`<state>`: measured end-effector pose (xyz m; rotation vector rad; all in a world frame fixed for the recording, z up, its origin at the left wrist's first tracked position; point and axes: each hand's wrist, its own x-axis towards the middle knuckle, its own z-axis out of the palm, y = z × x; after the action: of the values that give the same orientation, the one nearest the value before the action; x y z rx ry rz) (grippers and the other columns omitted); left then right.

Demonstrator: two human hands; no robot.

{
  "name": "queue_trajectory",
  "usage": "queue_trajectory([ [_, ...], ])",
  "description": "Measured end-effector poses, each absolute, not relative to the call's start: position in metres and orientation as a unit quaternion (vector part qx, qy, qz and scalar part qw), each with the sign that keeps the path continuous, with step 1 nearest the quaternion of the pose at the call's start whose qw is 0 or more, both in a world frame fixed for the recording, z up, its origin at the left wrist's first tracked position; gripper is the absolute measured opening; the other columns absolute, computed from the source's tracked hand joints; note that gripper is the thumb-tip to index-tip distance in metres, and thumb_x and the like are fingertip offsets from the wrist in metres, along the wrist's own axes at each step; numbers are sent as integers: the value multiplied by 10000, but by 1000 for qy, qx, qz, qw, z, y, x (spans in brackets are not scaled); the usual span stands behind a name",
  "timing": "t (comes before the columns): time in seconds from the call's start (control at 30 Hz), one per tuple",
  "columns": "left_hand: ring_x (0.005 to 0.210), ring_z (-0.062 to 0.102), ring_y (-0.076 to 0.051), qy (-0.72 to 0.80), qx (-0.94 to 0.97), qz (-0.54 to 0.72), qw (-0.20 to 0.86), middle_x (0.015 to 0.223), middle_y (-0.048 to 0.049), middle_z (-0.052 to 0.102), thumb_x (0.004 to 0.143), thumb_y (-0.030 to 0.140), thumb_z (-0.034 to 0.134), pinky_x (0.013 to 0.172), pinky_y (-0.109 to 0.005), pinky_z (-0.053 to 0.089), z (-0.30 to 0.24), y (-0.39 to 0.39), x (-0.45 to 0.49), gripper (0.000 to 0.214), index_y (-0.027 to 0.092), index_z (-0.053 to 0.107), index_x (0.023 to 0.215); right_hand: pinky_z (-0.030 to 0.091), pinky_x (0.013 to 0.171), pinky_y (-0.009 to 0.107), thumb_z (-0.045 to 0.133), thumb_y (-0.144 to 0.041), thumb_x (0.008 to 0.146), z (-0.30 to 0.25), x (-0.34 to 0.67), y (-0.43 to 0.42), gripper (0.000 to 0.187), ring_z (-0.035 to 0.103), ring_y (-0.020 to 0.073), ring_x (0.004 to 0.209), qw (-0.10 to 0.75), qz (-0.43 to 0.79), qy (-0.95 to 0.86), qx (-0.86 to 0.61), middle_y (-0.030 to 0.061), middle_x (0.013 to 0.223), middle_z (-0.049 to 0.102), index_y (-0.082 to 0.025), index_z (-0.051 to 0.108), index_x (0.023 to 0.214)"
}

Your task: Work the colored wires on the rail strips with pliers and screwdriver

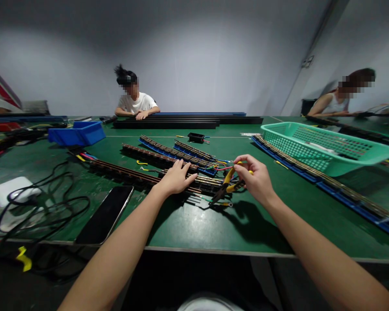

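My left hand [176, 177] lies flat with its fingers apart on the dark conductor rail strips [142, 172], which carry copper-coloured bars. In my right hand [254, 177] is a pair of yellow-handled pliers [228, 185], its dark jaws pointing down and left. The thumb and fingertips of that hand are also at the end of a red wire [226, 168]; whether they pinch it I cannot tell. Below the jaws, a green wire with a ring terminal [230, 204] sticks out from the strips. Beyond lie shorter strips on blue bases [194, 151].
A green perforated basket [327, 149] and a long blue-based rail [330, 183] are at right. On the left are a phone [105, 214], black cables [65, 207], a white adapter [11, 191] and a blue bin [78, 133]. Two people sit across the table.
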<state>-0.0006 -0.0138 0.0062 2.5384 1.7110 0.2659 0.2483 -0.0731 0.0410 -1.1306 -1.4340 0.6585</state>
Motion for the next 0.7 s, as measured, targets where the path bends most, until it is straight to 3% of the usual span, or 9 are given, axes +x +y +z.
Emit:
queue_trajectory([
  [0.2, 1516, 196, -315, 562, 823, 78, 32, 1612, -217, 272, 986, 592, 329, 1186, -434, 253, 7, -14, 0, 730, 106, 352, 1530, 285, 406, 206, 627, -405, 741, 41, 249, -76, 252, 358, 76, 424, 570, 263, -626, -463, -79, 501, 448, -177, 587, 839],
  [0.47, 1512, 206, -328, 559, 824, 86, 34, 1608, -215, 283, 974, 625, 303, 1168, -474, 280, 5, -13, -1, 753, 116, 361, 1525, 253, 433, 208, 631, -379, 783, 40, 251, -78, 227, 378, 75, 451, 569, 255, -655, -427, -69, 539, 469, -173, 590, 872],
  [0.7, 1508, 222, -330, 557, 824, 96, 37, 1606, -197, 301, 965, 627, 311, 1159, -473, 297, 6, -14, -1, 743, 130, 385, 1512, 286, 448, 214, 624, -359, 792, 39, 250, -79, 206, 430, 88, 480, 568, 258, -664, -413, -58, 578, 504, -182, 585, 891],
])
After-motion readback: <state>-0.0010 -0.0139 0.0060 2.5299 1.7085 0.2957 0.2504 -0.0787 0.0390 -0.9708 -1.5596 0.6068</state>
